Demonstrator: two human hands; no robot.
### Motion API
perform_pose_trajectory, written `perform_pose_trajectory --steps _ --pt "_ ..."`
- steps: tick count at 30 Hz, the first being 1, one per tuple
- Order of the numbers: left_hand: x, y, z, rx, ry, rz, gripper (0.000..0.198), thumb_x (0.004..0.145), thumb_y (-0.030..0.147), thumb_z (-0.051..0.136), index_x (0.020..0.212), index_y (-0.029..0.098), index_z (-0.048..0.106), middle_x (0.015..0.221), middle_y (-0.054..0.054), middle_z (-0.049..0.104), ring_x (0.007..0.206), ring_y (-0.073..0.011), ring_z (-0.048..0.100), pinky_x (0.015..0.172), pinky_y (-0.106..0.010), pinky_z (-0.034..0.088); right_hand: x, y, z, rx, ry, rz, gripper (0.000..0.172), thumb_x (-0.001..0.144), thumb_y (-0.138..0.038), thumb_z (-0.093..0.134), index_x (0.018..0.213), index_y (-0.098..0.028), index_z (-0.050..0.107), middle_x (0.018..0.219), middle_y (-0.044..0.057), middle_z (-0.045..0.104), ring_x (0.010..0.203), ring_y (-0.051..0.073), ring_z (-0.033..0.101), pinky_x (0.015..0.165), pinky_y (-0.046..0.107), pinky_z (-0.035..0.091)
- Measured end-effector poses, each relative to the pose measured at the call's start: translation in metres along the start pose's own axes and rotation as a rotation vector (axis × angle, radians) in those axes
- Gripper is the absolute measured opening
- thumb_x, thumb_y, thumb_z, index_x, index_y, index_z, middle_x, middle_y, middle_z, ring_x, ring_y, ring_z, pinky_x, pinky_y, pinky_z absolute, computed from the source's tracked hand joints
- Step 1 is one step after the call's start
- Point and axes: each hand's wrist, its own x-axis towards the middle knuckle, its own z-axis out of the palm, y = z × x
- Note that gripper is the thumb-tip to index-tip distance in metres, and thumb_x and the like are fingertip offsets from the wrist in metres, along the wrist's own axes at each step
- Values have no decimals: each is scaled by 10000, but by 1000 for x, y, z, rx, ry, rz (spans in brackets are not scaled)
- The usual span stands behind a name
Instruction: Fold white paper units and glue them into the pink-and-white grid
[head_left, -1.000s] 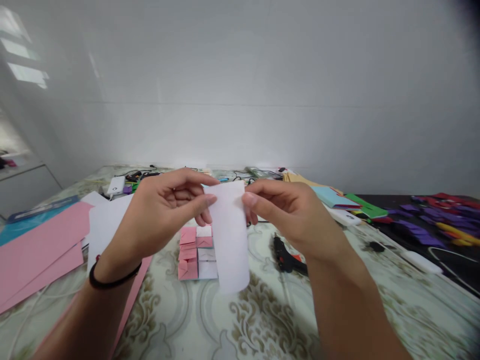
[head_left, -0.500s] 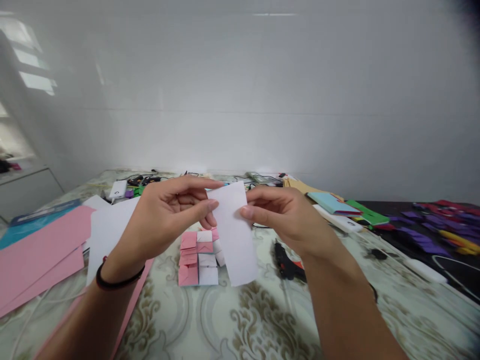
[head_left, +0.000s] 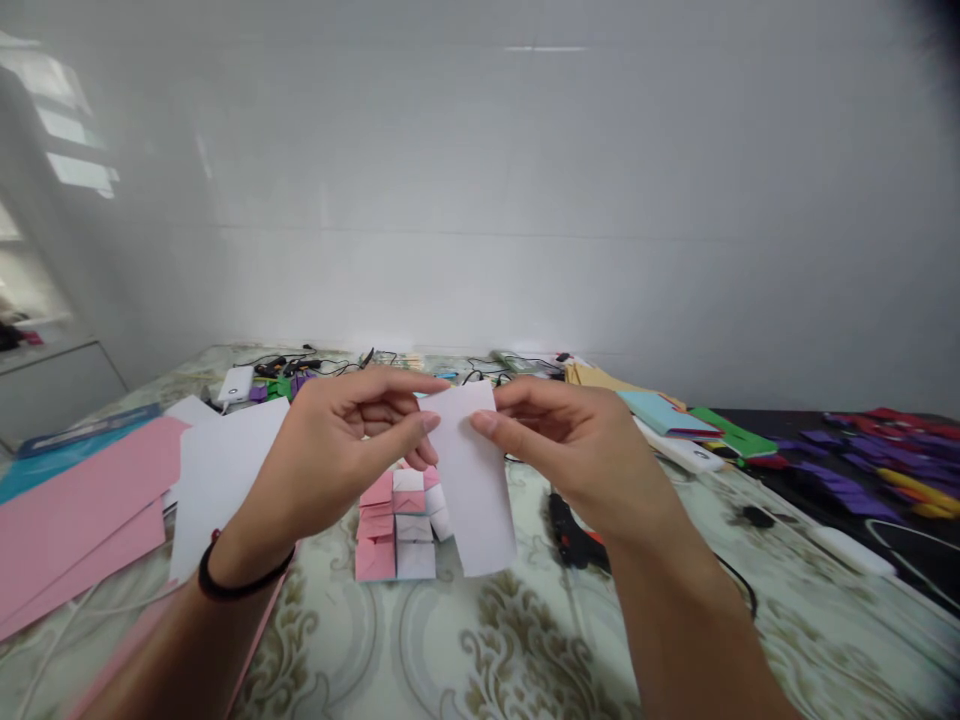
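A narrow strip of white paper [head_left: 476, 500] hangs upright above the table, between my two hands. My left hand [head_left: 352, 440] pinches its upper left edge between thumb and fingers, a dark band round the wrist. From the other side, my right hand [head_left: 577, 450] grips the upper right edge, thumb on the near face. Behind the strip and partly hidden by it, folded pink and white paper pieces [head_left: 396, 535] lie side by side in rows on the patterned tabletop [head_left: 420, 660].
Pink sheets [head_left: 90, 510] and white sheets [head_left: 225, 470] lie at the left. A black glue gun [head_left: 571, 535] rests behind my right wrist. At the right are a stack of coloured paper [head_left: 667, 412], a white power strip [head_left: 682, 450] and purple pieces [head_left: 847, 480] on a black surface.
The top of the paper strip and my hands sit slightly lower in view. My right thumb has shifted a little left on the strip. Both hands still hold it.
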Motion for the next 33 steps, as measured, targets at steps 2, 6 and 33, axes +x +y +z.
perform_pose_trajectory --steps 2,6,33 --pt "0 0 0 -9 -9 -12 183 908 157 770 1082 190 816 703 -2 776 638 -139 763 629 -206 661 0 0 -1 -2 4 4 98 830 -291 851 835 -214 790 798 9 734 697 147 636 608 246 530" --pt "1 -1 -1 -20 -9 -13 190 898 163 780 1082 188 820 700 -9 769 635 -152 762 621 -226 663 -1 0 -1 -8 6 -1 156 851 -351 833 829 -206 780 793 19 729 687 154 633 600 259 528" --pt "4 3 1 -20 -14 -17 206 882 140 763 1060 208 843 655 5 768 582 -139 751 582 -207 663 -2 -3 -4 -103 -16 4 150 890 -382 802 867 -234 819 840 23 769 749 174 672 645 271 531"
